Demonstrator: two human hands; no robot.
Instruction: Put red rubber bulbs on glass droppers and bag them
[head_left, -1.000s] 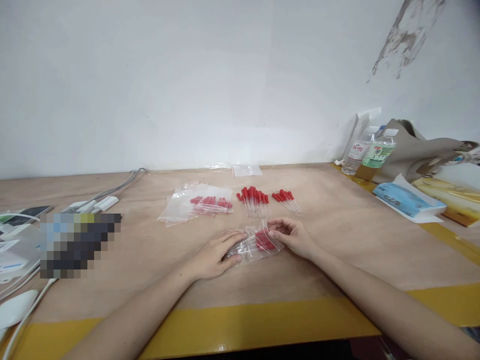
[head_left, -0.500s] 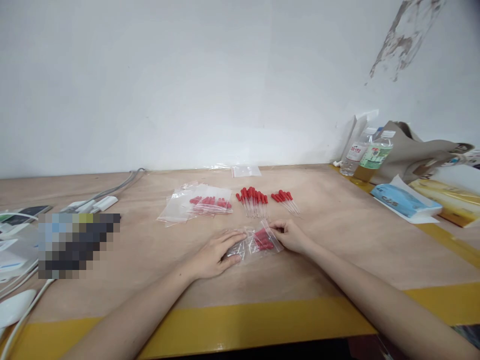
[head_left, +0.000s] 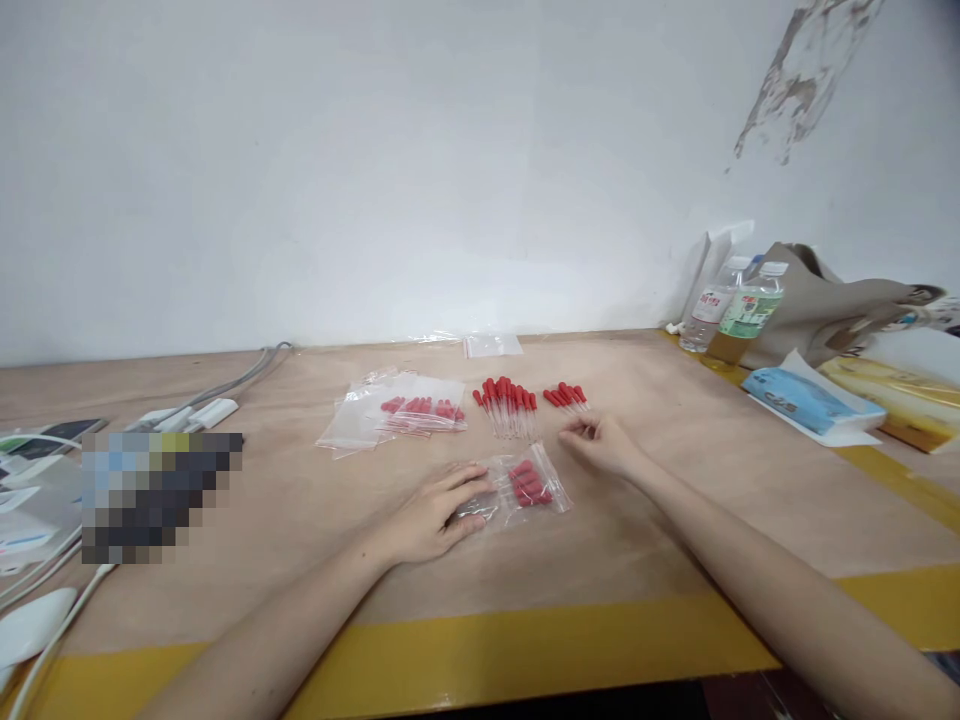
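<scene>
A clear zip bag with several red-capped droppers inside lies on the brown table. My left hand grips the bag's left end, fingers on top and thumb at its near edge. My right hand is off the bag, fingers pinched together at the glass tips of a small loose group of droppers; whether it holds one is unclear. A larger loose group of droppers lies just left of that.
Filled clear bags lie at the back left, with an empty bag by the wall. Cables and a white adapter sit at the left. Two bottles, a beige cloth bag and a blue packet stand at the right.
My right hand let go of the bag's right end and moved back and right to the small loose group of droppers. The bag now lies flat, and my left hand has stayed on it.
</scene>
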